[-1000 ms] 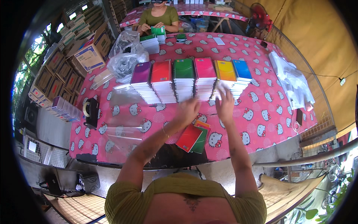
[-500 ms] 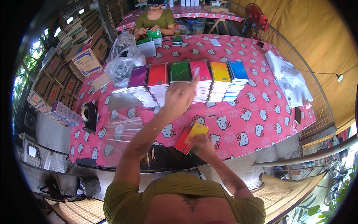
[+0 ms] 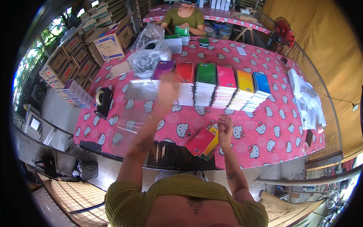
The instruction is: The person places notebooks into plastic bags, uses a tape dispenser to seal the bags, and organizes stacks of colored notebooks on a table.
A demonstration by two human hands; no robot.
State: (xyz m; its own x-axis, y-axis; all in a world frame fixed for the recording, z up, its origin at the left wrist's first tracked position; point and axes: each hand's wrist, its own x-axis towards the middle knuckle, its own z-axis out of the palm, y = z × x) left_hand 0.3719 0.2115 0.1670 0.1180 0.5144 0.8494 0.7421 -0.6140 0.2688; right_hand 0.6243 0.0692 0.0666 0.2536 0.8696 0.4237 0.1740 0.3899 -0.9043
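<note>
Got a small fanned notebook pile so far, six tall stacks remaining; my left fingers blurred, right fingers half-curled, can't tell if they're pinching anything.

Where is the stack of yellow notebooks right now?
In the head view, the yellow stack stands right of centre, second from the right in the row, between the pink stack and the blue stack.

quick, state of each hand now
Left hand: blurred at purple stack, can't tell.
Right hand: half curled near loose notebooks, grip unclear.
</note>
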